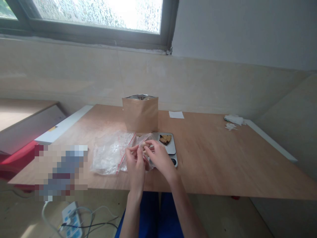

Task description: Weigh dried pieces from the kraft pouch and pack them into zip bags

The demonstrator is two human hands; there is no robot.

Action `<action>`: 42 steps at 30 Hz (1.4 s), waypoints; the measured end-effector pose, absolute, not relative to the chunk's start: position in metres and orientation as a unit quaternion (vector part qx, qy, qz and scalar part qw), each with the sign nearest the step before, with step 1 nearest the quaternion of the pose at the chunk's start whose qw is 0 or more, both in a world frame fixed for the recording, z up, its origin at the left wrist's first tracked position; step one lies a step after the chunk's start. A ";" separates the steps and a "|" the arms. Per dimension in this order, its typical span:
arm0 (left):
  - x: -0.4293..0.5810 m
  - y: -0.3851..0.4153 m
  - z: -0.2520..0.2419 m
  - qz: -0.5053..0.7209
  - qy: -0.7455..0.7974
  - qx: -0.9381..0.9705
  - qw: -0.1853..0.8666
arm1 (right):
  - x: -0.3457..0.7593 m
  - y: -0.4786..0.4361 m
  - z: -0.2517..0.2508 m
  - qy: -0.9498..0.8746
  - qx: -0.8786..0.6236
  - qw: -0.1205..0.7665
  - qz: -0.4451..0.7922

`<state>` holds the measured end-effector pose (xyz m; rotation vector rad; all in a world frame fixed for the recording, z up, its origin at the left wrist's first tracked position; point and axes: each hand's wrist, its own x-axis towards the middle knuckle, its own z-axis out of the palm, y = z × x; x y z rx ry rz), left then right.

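The left hand (pixel 135 165) and right hand (pixel 160 158) come together in front of a kraft stand-up pouch (pixel 140 114), their fingertips (pixel 146 147) clamped on a gathered fold of a clear plastic zip bag (pixel 111 154) with red-striped edges. Most of the bag lies crumpled on the table (pixel 210 158), in front of the pouch and to its left; whether the fold holds anything cannot be told. On film this thin, a close pinch right at the fold looks likely to hold better than a loose grip. Just right of the pouch, a digital kitchen scale (pixel 171 148) carries a flat, browned piece of food (pixel 165 139). A white paper slip (pixel 176 114) and crumpled white tissue (pixel 234 119) lie farther right. No brand or writing is legible on the pouch, bag or scale.
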<state>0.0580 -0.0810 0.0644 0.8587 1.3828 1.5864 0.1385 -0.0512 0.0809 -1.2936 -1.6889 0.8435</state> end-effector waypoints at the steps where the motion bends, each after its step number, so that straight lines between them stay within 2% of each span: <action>1: 0.058 -0.081 0.063 0.629 0.550 0.355 0.419 | 0.139 -0.052 0.080 -0.687 -0.512 0.395 0.331; 4: 0.059 -0.083 0.061 0.616 0.539 0.392 0.419 | 0.142 -0.051 0.079 -0.716 -0.499 0.352 0.339; 7: 0.059 -0.085 0.063 0.612 0.521 0.396 0.444 | 0.145 -0.050 0.080 -0.724 -0.475 0.351 0.356; 14: 0.052 -0.083 0.065 0.646 0.531 0.290 0.466 | 0.171 -0.053 0.091 -0.650 -0.435 0.527 0.333; 17: 0.049 -0.080 0.062 0.657 0.526 0.259 0.475 | 0.187 -0.043 0.077 -0.608 -0.480 0.555 0.304; 19: 0.048 -0.080 0.061 0.666 0.516 0.246 0.479 | 0.194 -0.033 0.059 -0.624 -0.528 0.524 0.239; 25: 0.047 -0.080 0.062 0.674 0.504 0.234 0.487 | 0.189 -0.012 0.018 -0.693 -0.620 0.357 0.087; 32: 0.046 -0.080 0.064 0.672 0.506 0.227 0.491 | 0.184 -0.002 0.018 -0.678 -0.655 0.332 0.018; 37: 0.044 -0.080 0.063 0.675 0.504 0.220 0.492 | 0.190 0.002 0.019 -0.644 -0.656 0.393 0.010; 42: 0.043 -0.080 0.062 0.670 0.509 0.222 0.492 | 0.210 0.009 0.022 -0.571 -0.661 0.482 0.070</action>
